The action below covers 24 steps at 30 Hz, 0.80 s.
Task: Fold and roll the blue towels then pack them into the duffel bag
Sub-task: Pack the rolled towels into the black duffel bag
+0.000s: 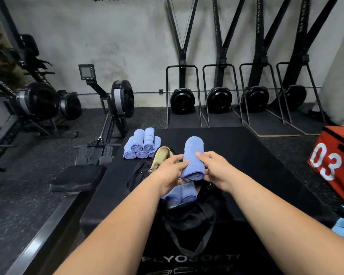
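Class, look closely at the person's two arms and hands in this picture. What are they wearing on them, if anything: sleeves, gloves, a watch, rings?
Both forearms are bare as far up as the picture shows; no sleeve comes into view. The left hand and right hand wear no gloves. No watch, wristband or ring shows on either, and no markings.

Wall: ahead of me a pale grey, blotchy concrete wall [111, 36], with dark lettering cut off at the top edge
Floor: dark speckled rubber floor [28, 195]; a black mat [236, 155] lies under me
Left: rowing machines, the nearest rowing machine [115, 104] with a small monitor [86, 72] on an arm
Right: four tall black ski trainers [182, 96] stand in a row against the wall
Far right: a red plyo box [334, 165] marked 03 in white
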Motion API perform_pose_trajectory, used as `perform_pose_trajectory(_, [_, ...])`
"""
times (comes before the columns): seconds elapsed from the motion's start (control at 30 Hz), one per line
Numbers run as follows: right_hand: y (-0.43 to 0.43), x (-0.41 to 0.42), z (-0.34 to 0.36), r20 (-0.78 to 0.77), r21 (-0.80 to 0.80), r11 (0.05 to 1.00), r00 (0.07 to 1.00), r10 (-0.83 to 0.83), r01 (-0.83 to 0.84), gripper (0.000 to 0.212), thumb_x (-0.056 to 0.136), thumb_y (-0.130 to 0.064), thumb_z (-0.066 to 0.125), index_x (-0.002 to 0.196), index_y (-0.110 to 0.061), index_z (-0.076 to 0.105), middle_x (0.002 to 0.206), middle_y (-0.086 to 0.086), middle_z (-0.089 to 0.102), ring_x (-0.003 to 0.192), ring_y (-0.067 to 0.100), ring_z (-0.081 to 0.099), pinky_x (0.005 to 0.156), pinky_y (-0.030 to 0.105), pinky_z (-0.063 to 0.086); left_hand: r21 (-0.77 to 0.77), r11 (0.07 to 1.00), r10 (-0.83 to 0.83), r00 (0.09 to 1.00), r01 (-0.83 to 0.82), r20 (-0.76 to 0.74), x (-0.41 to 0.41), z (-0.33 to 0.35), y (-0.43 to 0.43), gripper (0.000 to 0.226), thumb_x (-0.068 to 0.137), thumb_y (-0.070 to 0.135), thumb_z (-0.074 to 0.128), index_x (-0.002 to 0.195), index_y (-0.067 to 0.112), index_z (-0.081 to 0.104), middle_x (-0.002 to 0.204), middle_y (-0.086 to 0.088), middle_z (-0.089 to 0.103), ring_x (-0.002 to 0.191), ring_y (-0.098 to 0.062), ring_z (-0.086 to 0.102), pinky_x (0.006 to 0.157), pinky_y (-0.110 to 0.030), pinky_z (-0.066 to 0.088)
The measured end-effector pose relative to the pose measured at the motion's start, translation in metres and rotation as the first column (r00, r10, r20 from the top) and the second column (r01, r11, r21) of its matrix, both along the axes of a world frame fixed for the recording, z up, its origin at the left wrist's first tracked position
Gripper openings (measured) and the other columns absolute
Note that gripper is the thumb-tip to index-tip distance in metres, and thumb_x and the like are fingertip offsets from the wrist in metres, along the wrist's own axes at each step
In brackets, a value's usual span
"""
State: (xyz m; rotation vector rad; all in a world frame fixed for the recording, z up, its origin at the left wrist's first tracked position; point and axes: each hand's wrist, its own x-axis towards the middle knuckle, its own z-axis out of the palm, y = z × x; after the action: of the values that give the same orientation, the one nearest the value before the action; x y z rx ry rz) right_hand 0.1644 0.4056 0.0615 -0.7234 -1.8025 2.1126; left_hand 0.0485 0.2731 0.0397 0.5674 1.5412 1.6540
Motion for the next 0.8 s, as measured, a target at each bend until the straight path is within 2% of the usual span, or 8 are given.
perform_pose_trajectory(0.1, [0.003,0.008,-0.01,0.009,-0.062,0.998,1.0,0.007,-0.006,0.04,0.106,-0.027,0.061,0.13,0.005,0.053,0.113,0.021,0.076,0.098,0.035,0.077,0.075,0.043,0.064,-0.052,0.997,-0.054,0.999,0.053,-0.01,0.007,-0.007,0.004,0.029,0.109,0.02,0.055,0.136,0.016,0.063,0.111,-0.009,0.072,0.083,-0.02,0.067,0.063,-0.032,0.055])
perform_pose_trajectory(0.23, [0.008,0.018,-0.02,-0.02,-0.157,0.985,0.997,-0.078,0.074,0.038,0.104,-0.019,0.064,0.132,0.004,0.051,0.118,0.024,0.073,0.104,0.041,0.075,0.088,0.06,0.061,-0.141,0.988,-0.08,0.989,0.062,-0.125,0.015,-0.016,0.013,0.028,0.109,0.022,0.051,0.133,0.023,0.067,0.106,0.0,0.071,0.08,-0.01,0.062,0.071,-0.026,0.051])
perform_pose_trajectory(0.37, [0.013,0.022,-0.026,-0.016,-0.152,0.984,0.995,-0.097,0.094,0.031,0.103,-0.017,0.064,0.127,0.001,0.053,0.116,0.027,0.072,0.09,0.036,0.075,0.083,0.056,0.061,-0.205,0.976,-0.104,0.98,0.068,-0.17,0.026,-0.023,0.019,0.026,0.109,0.02,0.046,0.117,0.026,0.07,0.077,0.007,0.05,0.068,-0.008,0.043,0.069,-0.025,0.044])
perform_pose_trajectory(0.43, [0.015,0.024,-0.031,-0.008,-0.159,0.981,0.993,-0.117,0.114,0.037,0.102,-0.017,0.066,0.128,0.005,0.052,0.119,0.031,0.07,0.092,0.038,0.074,0.084,0.057,0.061,-0.247,0.967,-0.112,0.973,0.06,-0.202,0.029,-0.029,0.022,0.027,0.108,0.021,0.045,0.115,0.028,0.07,0.078,0.005,0.045,0.066,-0.01,0.039,0.064,-0.024,0.04])
perform_pose_trajectory(0.6, [0.023,0.03,-0.04,0.014,-0.173,0.969,0.984,-0.176,0.176,0.02,0.101,-0.016,0.066,0.116,-0.005,0.057,0.108,0.024,0.071,0.082,0.034,0.073,0.064,0.04,0.059,-0.269,0.962,-0.128,0.933,0.035,-0.336,0.037,-0.036,0.024,0.024,0.108,0.025,0.046,0.118,0.031,0.067,0.085,0.001,0.053,0.056,-0.01,0.044,0.056,-0.022,0.041])
perform_pose_trajectory(0.67, [0.027,0.031,-0.043,0.018,-0.179,0.963,0.98,-0.2,0.2,0.018,0.1,-0.016,0.066,0.112,-0.007,0.058,0.107,0.022,0.071,0.085,0.033,0.072,0.068,0.041,0.058,-0.295,0.956,-0.142,0.858,-0.011,-0.494,0.038,-0.041,0.023,0.026,0.109,0.027,0.045,0.127,0.031,0.063,0.095,0.001,0.064,0.069,-0.01,0.059,0.068,-0.021,0.052])
perform_pose_trajectory(0.73, [0.031,0.034,-0.045,0.021,-0.16,0.962,0.975,-0.22,0.221,0.015,0.1,-0.016,0.066,0.11,-0.008,0.057,0.107,0.019,0.069,0.088,0.032,0.07,0.072,0.042,0.057,-0.405,0.911,-0.266,0.638,-0.08,-0.723,0.034,-0.055,0.023,0.036,0.107,0.03,0.046,0.139,0.025,0.063,0.113,-0.004,0.07,0.102,-0.023,0.064,0.096,-0.035,0.052])
perform_pose_trajectory(0.8, [0.035,0.037,-0.044,0.027,-0.136,0.959,0.968,-0.248,0.249,0.013,0.1,-0.015,0.065,0.107,-0.008,0.057,0.106,0.019,0.068,0.091,0.033,0.069,0.079,0.044,0.057,-0.533,0.829,-0.438,0.394,-0.173,-0.808,0.033,-0.068,0.02,0.04,0.102,0.032,0.051,0.139,0.022,0.061,0.129,-0.008,0.063,0.119,-0.035,0.055,0.103,-0.047,0.047])
